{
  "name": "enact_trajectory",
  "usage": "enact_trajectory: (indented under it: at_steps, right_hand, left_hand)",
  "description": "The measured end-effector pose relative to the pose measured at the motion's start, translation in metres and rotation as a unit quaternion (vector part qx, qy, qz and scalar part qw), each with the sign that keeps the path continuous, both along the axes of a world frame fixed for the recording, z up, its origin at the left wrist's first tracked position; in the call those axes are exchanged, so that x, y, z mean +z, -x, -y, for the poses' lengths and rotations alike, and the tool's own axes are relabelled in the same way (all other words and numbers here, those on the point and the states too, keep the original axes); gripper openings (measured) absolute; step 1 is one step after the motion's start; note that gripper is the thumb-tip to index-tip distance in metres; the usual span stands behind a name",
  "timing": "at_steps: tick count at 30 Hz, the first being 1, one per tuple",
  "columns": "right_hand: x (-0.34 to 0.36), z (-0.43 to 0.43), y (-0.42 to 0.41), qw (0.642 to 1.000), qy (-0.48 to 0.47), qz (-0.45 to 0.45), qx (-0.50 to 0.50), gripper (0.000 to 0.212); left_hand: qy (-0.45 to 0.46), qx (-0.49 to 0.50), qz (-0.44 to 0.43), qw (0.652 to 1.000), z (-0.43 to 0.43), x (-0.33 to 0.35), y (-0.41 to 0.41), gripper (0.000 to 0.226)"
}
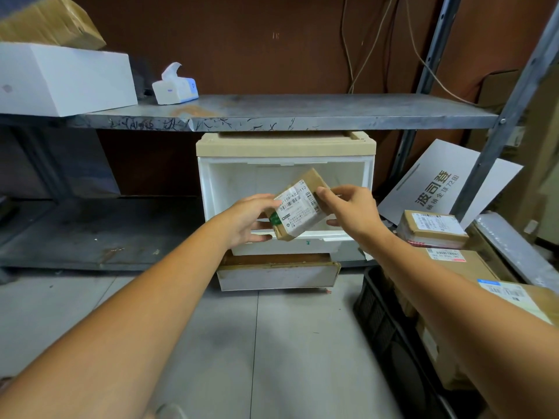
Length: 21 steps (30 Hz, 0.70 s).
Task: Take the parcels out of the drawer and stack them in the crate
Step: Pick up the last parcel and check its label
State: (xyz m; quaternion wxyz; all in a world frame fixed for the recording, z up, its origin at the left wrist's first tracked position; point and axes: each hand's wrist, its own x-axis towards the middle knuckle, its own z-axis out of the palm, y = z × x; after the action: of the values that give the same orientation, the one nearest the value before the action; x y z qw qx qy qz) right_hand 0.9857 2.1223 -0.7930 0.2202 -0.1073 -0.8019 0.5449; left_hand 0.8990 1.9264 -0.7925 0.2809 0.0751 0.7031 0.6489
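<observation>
A small brown cardboard parcel [298, 208] with a white shipping label is held tilted in the air in front of the open white drawer [290, 246]. My left hand [251, 220] grips its lower left side. My right hand [348, 207] pinches its upper right edge with thumb and fingers. The drawer belongs to a white plastic cabinet with a beige top [286, 143] under the metal shelf. What I can see of the drawer's inside holds nothing. At the right a black crate [381, 316] holds several stacked parcels, with a small taped one [432, 228] on top.
A grey metal shelf [302, 111] runs above the cabinet, carrying a white box [63, 78] and a tissue pack [175, 89]. A lower drawer [278, 275] stands slightly open. A white printed board [444, 182] leans behind the shelf post [496, 140]. Grey tiled floor lies below.
</observation>
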Motion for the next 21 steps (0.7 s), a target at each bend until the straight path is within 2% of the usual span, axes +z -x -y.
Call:
enact_trajectory:
  at_steps: [2,4,8,11,13,14,17,21]
  right_hand:
    - [-0.002,0.001,0.001,0.999,0.029,0.022,-0.002,0.043]
    - [-0.005,-0.001,0.001,0.999,0.007,0.041,-0.013,0.049]
    - [-0.009,-0.006,0.0,0.991,-0.129,0.02,-0.03,0.043]
    - [-0.012,-0.005,-0.004,0.966,-0.255,0.036,-0.015,0.057]
    - [-0.015,-0.003,-0.006,0.957,-0.288,0.044,0.006,0.064]
    - [-0.016,-0.002,-0.005,0.961,-0.273,0.043,0.014,0.063]
    - [-0.016,0.001,0.0,0.989,-0.145,0.039,0.018,0.049]
    - [-0.015,0.003,0.003,0.997,-0.063,0.047,0.021,0.043]
  left_hand:
    - [-0.018,0.0,0.004,1.0,0.0,0.0,-0.001,0.027]
    - [-0.027,0.0,0.002,1.0,0.002,0.002,-0.002,0.027]
    - [-0.02,0.036,-0.002,0.999,0.004,0.005,-0.002,0.025]
    - [-0.021,0.063,0.015,0.998,0.006,0.004,0.001,0.026]
    - [-0.016,0.069,0.029,0.997,0.008,0.004,0.002,0.027]
    - [-0.013,0.069,0.035,0.997,0.009,0.004,0.002,0.029]
    - [-0.016,0.072,0.051,0.996,0.01,0.004,0.003,0.033]
    - [-0.006,0.077,0.045,0.996,0.009,0.004,0.002,0.038]
